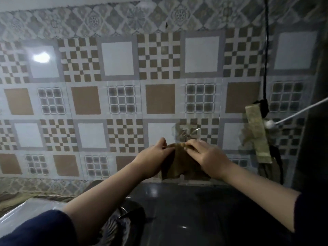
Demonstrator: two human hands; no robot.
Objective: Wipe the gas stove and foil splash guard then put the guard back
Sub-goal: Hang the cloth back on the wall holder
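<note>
A brown cloth (179, 161) hangs between both hands against the patterned wall covering (117, 96), just below a clear hook (188, 134) stuck to the wall. My left hand (153, 159) pinches the cloth's upper left edge. My right hand (206, 156) grips its upper right edge near the hook. The dark glossy stove top (177, 210) lies below the hands. A burner grate (117, 226) shows dimly at the lower centre-left, partly hidden by my left arm. Whether the patterned wall covering is the foil guard I cannot tell.
A black cord (265, 50) hangs down the wall at the right, ending at taped strips (257, 132). A white cable (298, 111) runs in from the right edge. A pale glossy surface (26, 210) lies at the lower left.
</note>
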